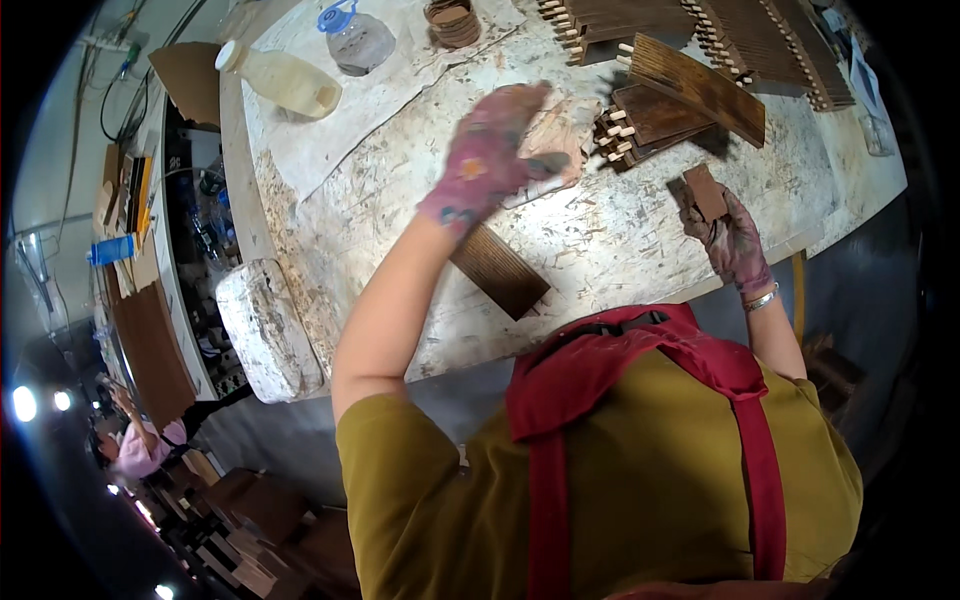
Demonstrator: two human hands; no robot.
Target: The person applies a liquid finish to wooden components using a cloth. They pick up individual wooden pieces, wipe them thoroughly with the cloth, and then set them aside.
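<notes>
I've got the wood-grain board (502, 272) lying flat on the paint-smeared worktable (620, 255), dark brown and slanted, near the edge by the wearer, so I'll place everything off that. My left hand (490, 150), in a stained pink floral glove, is out past the board's far end, with the wrist covering that end from my camera. Thumb's well apart from the fingers, so it looks spread, though it's kinda blurry. It overlaps a crumpled peach cloth (568, 125) beyond the board; can't tell if they actually touch.

My right hand (735, 240) is off to the right of the board, pinching a small reddish-brown block (706, 192) between thumb and fingers. There's a bracelet (762, 298) on that wrist.

Farther out and right of the board I've got a messy pile of doweled boards (665, 115), the top one skewed across the rest. Way past the board to the left: a milky plastic bottle (285, 82) tipped on its side and a clear blue-capped bottle (360, 48). Left of the board, there's a chunky whitish block (266, 330) at the table's edge.
</notes>
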